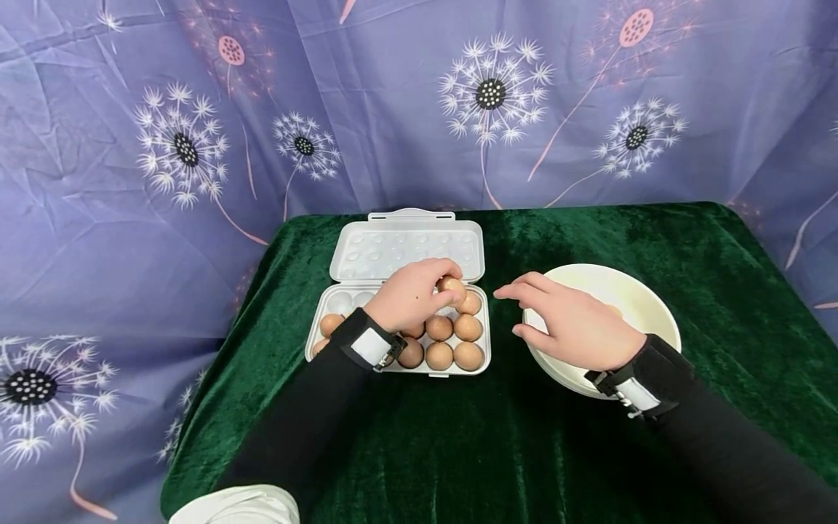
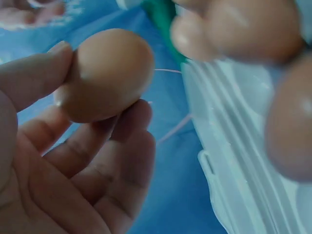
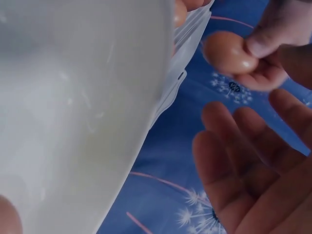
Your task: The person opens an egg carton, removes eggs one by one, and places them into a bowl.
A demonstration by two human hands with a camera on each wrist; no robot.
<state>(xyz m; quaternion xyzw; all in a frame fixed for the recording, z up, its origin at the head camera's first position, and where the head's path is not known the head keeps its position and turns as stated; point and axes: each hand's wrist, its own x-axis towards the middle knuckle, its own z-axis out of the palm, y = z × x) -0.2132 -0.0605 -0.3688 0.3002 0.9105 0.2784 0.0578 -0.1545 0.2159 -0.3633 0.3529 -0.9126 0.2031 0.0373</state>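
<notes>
My left hand (image 1: pixel 407 297) pinches a brown egg (image 2: pixel 109 75) between thumb and fingers, above the right side of a white plastic egg box (image 1: pixel 340 302). More brown eggs (image 1: pixel 439 356) sit in its cups, while a couple of cups at the back left are bare. My right hand (image 1: pixel 576 320) hovers over the left part of a cream bowl (image 1: pixel 631 287), palm facing left, fingers loosely extended with nothing in them. An egg (image 1: pixel 614 311) lies in the bowl, mostly hidden behind that hand.
The egg box's lid (image 1: pixel 406 251) is folded back behind it. Dark green velvet cloth (image 1: pixel 458 444) covers the table, and a purple dandelion-print backdrop (image 1: pixel 393 131) hangs behind. A gap of cloth separates box and bowl. Something white (image 1: pixel 238 506) shows by the left sleeve.
</notes>
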